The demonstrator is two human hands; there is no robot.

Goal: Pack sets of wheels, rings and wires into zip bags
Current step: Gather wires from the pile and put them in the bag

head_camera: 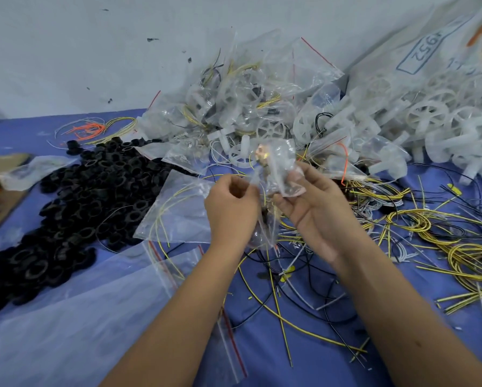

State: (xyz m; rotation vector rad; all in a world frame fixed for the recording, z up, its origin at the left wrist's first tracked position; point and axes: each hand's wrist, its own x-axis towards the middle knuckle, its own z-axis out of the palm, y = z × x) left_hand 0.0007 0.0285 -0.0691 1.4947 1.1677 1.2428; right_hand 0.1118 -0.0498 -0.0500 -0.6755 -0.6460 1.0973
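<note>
At frame centre, both hands hold one small clear zip bag point(273, 174) above the blue surface point(401, 344). The bag holds a small brass-coloured part; other contents are blurred. The left hand point(231, 208) has fingers curled, pinching the bag's left edge. The right hand point(315, 208) pinches the bag's right side between thumb and fingers. Filled bags point(234, 107) are heaped at upper centre. Black rings point(89, 185) lie left, white wheels point(429, 118) upper right, loose wires point(429, 233) right.

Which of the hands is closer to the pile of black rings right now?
Left. The left hand is just right of the pile of black rings, pinching the zip bag. The right hand holds the bag's other side, farther right.
</note>
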